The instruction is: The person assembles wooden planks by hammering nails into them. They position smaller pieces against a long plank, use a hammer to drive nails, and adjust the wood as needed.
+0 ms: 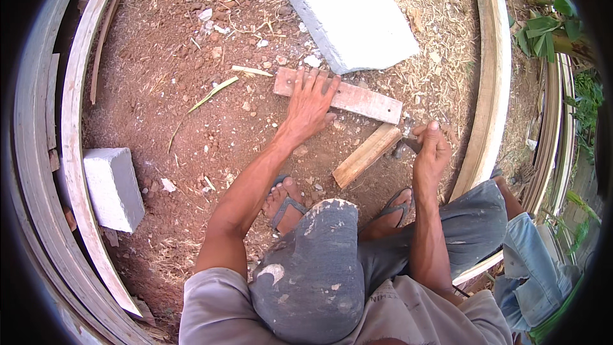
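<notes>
Wooden, stiff and light-looking, the flat plank [338,95] lies pinned under the left hand [310,103]'s spread fingers, while the right hand [431,150] just beside it closes around a hammer handle [412,144].

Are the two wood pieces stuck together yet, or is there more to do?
Already done: two short boards lie meeting at a corner on the red dirt. In hand: the left hand presses flat on the longer board, while the right hand grips a tool beside the shorter board; the tool's head is mostly hidden. Left: whether they are fastened can't be seen, so joining seems unfinished.
</notes>
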The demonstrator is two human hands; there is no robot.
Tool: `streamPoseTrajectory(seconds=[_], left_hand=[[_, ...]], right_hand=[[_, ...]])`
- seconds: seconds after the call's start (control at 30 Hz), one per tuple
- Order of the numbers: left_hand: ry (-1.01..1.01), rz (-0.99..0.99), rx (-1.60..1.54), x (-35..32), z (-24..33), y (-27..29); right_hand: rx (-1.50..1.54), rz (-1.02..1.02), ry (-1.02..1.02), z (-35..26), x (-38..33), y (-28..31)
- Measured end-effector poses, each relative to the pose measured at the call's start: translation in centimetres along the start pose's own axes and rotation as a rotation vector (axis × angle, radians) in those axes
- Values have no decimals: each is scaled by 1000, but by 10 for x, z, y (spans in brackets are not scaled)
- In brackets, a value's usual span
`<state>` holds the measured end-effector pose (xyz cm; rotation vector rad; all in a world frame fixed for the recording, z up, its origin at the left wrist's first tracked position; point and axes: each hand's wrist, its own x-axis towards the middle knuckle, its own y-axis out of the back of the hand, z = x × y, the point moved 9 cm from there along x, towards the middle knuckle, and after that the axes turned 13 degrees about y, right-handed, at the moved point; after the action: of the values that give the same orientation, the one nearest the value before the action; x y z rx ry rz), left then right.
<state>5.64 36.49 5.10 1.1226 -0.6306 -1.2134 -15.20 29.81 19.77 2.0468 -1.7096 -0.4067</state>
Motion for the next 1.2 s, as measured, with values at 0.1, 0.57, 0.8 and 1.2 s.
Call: streamPoseTrajectory(seconds=[0.1,0.57,0.8,1.2], left_hand=[[40,16,84,5,5,-6],[464,212,-1056,-46,-115,139],[595,326,-1904,-54,-136,119],[560,137,-1783,-50,-74,103]], right_hand=[[-84,-11,-54,2,2,3],[123,-52,-503,39,-7,21],[170,-108,-484,24,-8,36],[220,24,-141,-37,138,201]])
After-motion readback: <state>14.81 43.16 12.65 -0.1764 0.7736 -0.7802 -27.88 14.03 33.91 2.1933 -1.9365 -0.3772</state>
